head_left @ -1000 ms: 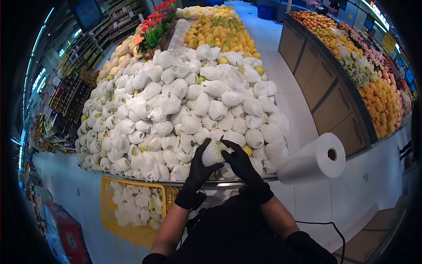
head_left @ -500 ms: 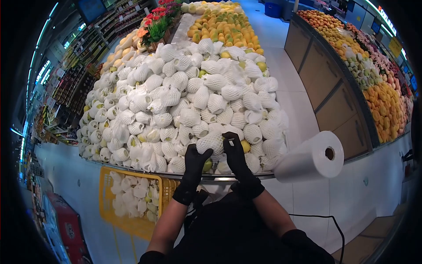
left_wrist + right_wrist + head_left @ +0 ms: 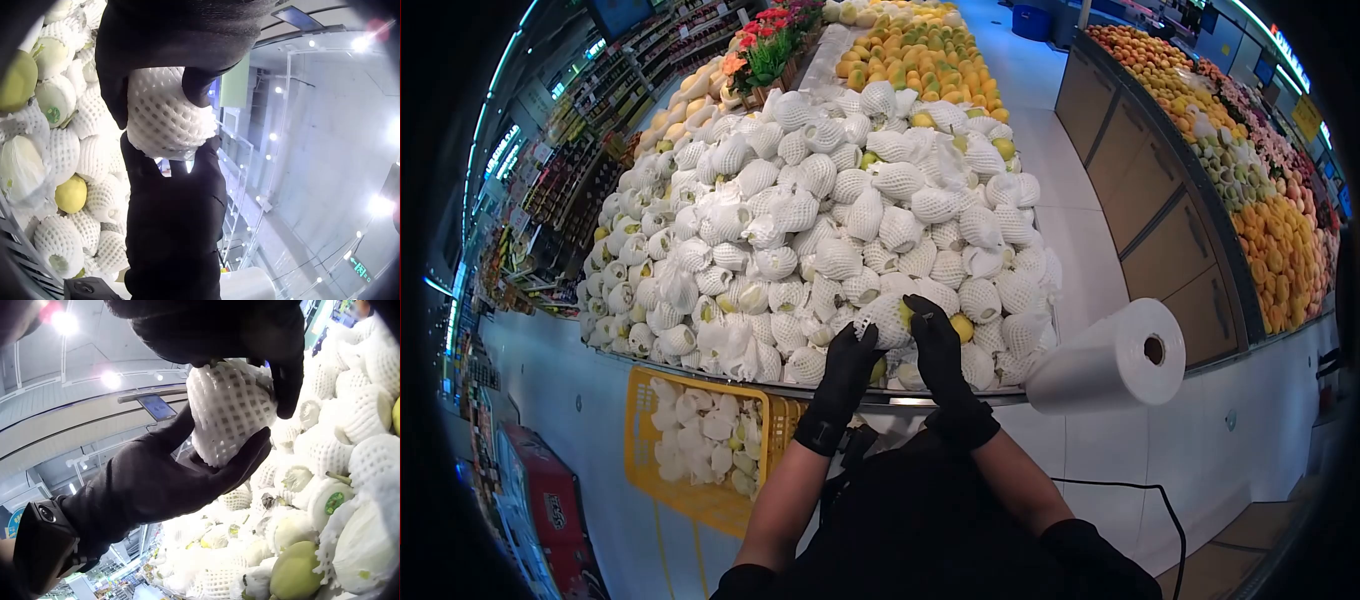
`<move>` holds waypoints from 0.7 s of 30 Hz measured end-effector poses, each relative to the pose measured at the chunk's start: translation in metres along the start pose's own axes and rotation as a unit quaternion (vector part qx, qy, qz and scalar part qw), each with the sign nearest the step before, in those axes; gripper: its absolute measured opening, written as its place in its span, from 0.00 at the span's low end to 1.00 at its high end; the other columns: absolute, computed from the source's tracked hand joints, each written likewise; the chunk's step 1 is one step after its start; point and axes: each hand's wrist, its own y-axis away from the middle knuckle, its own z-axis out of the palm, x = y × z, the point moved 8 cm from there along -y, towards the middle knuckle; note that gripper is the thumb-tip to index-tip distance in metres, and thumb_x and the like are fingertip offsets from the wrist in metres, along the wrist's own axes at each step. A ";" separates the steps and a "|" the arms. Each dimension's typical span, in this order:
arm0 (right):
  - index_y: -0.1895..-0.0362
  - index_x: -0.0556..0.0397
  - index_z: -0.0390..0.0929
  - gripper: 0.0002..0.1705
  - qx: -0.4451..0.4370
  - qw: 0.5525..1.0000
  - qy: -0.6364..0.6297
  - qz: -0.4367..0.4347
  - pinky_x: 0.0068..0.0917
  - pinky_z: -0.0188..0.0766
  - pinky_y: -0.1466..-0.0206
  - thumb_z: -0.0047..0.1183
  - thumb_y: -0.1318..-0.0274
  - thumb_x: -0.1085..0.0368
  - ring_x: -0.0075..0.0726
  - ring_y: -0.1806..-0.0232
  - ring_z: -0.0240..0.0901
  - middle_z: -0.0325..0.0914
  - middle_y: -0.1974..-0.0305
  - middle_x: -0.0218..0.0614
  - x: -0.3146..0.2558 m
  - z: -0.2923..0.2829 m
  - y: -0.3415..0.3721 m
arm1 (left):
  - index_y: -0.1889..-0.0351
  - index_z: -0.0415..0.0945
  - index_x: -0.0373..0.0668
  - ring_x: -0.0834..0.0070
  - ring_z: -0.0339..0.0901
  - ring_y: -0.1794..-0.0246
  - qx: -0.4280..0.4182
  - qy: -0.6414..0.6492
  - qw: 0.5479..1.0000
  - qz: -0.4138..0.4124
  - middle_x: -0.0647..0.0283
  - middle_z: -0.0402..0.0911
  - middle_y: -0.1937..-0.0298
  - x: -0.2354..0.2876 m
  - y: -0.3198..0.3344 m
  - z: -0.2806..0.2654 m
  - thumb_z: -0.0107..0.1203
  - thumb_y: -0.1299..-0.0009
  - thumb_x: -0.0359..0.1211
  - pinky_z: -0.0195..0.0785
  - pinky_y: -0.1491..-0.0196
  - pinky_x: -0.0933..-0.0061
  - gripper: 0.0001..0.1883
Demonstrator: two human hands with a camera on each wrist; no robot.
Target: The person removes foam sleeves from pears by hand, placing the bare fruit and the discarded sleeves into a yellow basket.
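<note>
Both black-gloved hands hold one melon in a white foam net (image 3: 888, 322) over the near edge of the pile. My left hand (image 3: 847, 368) grips its left side, with fingers and thumb round the net, as the right wrist view shows. The right hand (image 3: 938, 352) has fingers and thumb at the melon's other end, where a yellow-green patch of skin shows beside the fingertips. In the left wrist view the netted melon (image 3: 165, 115) sits between the two hands, with its lattice covering most of it. Netted melons (image 3: 780, 265) lie heaped right beyond the hands.
A yellow crate (image 3: 636, 440) with netted fruit stands below the display at left. A large plastic-bag roll (image 3: 1090, 365) lies at the right corner. Mangoes (image 3: 925, 60) and potted flowers (image 3: 765, 55) are farther back; another fruit counter (image 3: 1145, 170) lines the right.
The melon has been turned in the hands: its yellow-green skin faced up, then white net showed, and now skin shows at the right end. My right fingers have shifted along that end.
</note>
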 end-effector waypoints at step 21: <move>0.42 0.56 0.68 0.25 -0.122 0.964 -0.175 0.159 0.27 0.63 0.41 0.32 0.29 0.51 0.29 0.46 0.67 0.71 0.46 0.37 0.016 -0.008 -0.001 | 0.40 0.63 0.40 0.68 0.73 0.45 -0.147 -0.210 0.966 0.025 0.58 0.75 0.46 0.008 0.002 0.001 0.66 0.43 0.25 0.71 0.45 0.65 0.33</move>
